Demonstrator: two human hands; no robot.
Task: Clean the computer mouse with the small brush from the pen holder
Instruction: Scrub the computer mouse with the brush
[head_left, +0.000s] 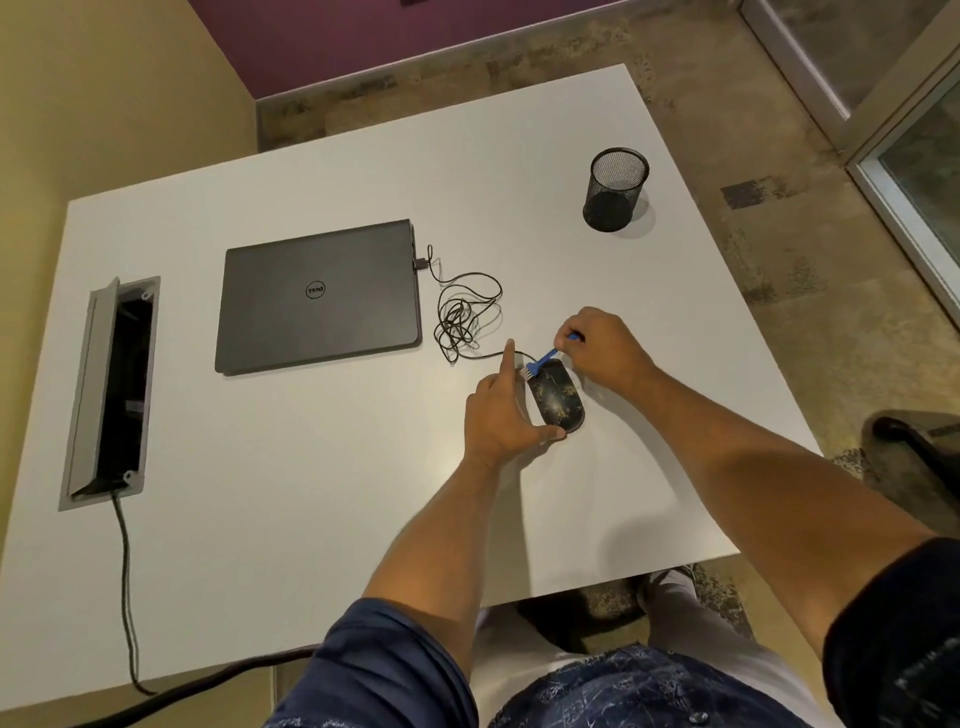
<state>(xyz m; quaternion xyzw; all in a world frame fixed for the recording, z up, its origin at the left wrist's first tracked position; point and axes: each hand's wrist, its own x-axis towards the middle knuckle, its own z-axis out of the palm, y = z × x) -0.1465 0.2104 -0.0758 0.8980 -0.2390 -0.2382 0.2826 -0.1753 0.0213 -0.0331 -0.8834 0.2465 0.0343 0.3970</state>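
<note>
The small brush (544, 359) is already out of the pen holder (616, 190) and is pinched in the grip of the right hand (602, 347), its bristles set on the far end of the computer mouse (558, 397). The mouse is steadied on the desk (311, 467) by the left hand (498, 410), thumb curled round its near end. Brushing is judged under way; specks are seen on the shell.

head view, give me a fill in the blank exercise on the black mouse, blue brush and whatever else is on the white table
1. The right hand holds the small blue ____ against the black computer mouse.
2. The left hand steadies the mouse with its index finger pointing ____.
3. The dark grey laptop has its lid ____.
4. The black mesh pen holder stands ____ on the white table.

Missing words: brush; straight out; closed; upright
</note>
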